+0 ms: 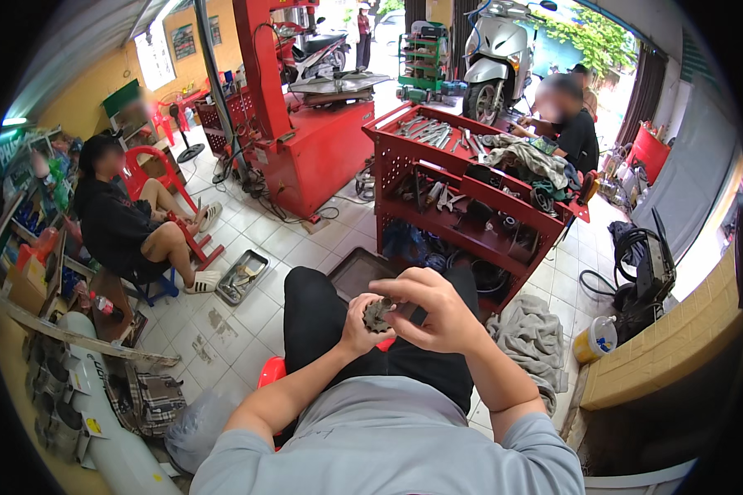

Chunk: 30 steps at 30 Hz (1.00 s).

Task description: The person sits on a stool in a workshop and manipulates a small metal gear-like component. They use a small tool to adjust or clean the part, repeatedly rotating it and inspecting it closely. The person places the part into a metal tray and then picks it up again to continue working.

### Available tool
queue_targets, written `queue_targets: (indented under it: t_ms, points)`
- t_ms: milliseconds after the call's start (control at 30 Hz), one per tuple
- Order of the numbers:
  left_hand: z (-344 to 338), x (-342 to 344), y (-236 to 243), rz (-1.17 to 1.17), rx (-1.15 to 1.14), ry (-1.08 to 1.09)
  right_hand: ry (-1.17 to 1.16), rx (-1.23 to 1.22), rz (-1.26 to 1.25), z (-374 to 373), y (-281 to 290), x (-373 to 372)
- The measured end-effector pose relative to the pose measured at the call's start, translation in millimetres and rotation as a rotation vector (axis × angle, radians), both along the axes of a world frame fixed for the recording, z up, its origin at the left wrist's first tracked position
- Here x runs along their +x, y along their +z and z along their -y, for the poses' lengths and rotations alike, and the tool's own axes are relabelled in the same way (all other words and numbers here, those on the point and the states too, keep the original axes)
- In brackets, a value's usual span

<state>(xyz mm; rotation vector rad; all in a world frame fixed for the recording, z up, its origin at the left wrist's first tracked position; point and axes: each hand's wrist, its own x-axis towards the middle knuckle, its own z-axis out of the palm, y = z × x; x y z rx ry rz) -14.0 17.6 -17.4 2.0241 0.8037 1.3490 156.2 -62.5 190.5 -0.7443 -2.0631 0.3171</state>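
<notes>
Between my knees, my left hand (pixel 357 328) is closed around a small dark metal gear (pixel 376 316) with teeth around its rim. Its toothed face points up toward me. Just to the right, my right hand (pixel 437 318) reaches over the gear with its fingers and thumb apart. The index finger stretches across above the part, and the thumb comes down close beside it. Whether the right fingertips touch the gear is hard to make out. Beneath my hands, a dark shallow tray (pixel 351 276) lies on the floor, partly hidden by my legs and hands.
A red tool cart (pixel 462 210) with wrenches and rags stands ahead. Left of it is a red lift base (pixel 314 157). A metal parts tray (pixel 242 277) lies near a seated person (pixel 111 210). Grey cloth (pixel 530 342) and a yellowish bucket (pixel 594 340) are at right.
</notes>
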Motion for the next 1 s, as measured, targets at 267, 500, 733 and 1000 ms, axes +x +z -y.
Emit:
queue_targets:
  t_ms: [267, 500, 733, 1000]
  points:
    - [1, -2, -4, -0.029, -0.081, -0.029, -0.052, 0.026, -0.011, 2, 3, -2]
    - [6, 3, 5, 0.033, -0.132, -0.026, -0.032, 0.026, -0.013, -2, -6, 0]
    - [4, 1, 4, 0.018, -0.113, -0.028, -0.012, 0.024, 0.027, -3, -5, 2]
    - [6, 2, 2, 0.025, -0.079, 0.0, 0.007, 0.018, 0.027, 0, 2, 1]
